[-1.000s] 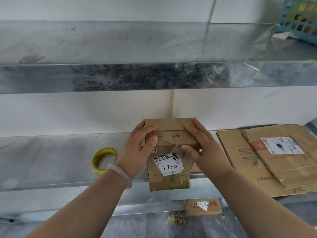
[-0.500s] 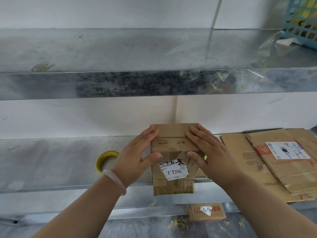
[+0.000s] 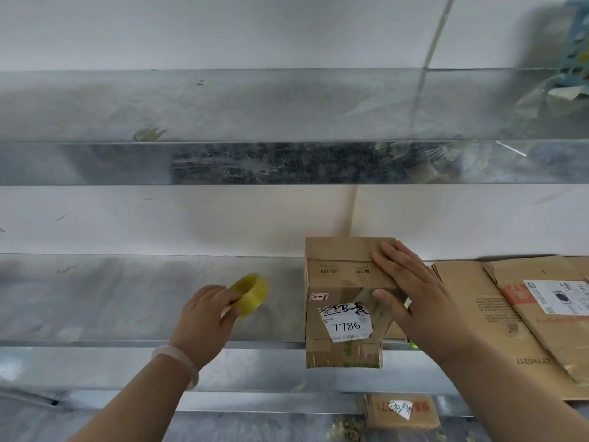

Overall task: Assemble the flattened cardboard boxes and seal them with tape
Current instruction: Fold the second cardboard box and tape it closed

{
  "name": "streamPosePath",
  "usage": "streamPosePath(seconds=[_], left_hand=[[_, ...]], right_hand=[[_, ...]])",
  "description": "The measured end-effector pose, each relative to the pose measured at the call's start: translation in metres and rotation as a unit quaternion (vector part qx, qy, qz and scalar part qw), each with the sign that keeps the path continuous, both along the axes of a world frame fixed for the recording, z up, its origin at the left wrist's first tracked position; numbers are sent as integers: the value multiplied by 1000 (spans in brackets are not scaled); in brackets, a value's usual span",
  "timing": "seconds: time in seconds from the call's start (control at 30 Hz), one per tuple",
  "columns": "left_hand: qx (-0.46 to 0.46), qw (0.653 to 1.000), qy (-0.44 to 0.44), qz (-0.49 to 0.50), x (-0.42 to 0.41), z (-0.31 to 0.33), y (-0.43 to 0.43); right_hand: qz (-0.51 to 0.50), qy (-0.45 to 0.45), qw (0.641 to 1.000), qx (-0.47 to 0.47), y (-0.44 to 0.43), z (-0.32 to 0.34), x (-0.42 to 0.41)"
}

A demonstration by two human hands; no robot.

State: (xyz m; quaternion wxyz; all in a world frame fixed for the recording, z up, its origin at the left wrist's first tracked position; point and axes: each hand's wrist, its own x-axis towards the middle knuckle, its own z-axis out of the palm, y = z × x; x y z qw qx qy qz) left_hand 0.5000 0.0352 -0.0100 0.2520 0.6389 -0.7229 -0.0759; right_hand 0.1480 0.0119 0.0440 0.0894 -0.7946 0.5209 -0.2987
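Fingers of your left hand (image 3: 204, 317) were curled around a yellow tape roll (image 3: 250, 295), lifted and tilted just above the metal shelf (image 3: 111, 301), thumb on its near side and fingertips on its rim. A pale bangle (image 3: 178, 358) circled that wrist. Your right hand (image 3: 414, 301) lay spread and flat on the small cardboard box (image 3: 341, 282), four fingers pressing its top flaps down and the thumb hooked against the upper front face; the hand pressed rather than clasped.

That box stood at the front edge of the shelf, a little right of centre, with one flap hanging below the shelf's lip. It was worn brown card, creased, with old clear tape shining along the hanging flap. A white label (image 3: 345, 323) on the front carried the handwritten number 7786 under a black scribble, and a smaller white sticker sat above it at the left corner. Small printed text ran upside down across the top flap.

Below, on a lower level, lay another little brown box (image 3: 401, 409) with a white label and red print, beside some pale scraps.

To the right of your hand, flattened cardboard boxes (image 3: 510, 320) lay overlapping on the shelf, the top one bearing a white shipping label and a red mark.

Farther back, a white wall rose behind the shelf. Above it ran an upper metal shelf (image 3: 255, 106), its front lip dark and speckled, with crumpled clear film near the right end and a blurred blue basket (image 3: 577, 52) at the far right corner.
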Motion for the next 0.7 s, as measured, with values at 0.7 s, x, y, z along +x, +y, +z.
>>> streamPosePath(seconds=[0.7], left_hand=[[64, 963, 182, -190, -136, 149, -57]], right_hand=[[-15, -153, 981, 116, -4, 30, 11]])
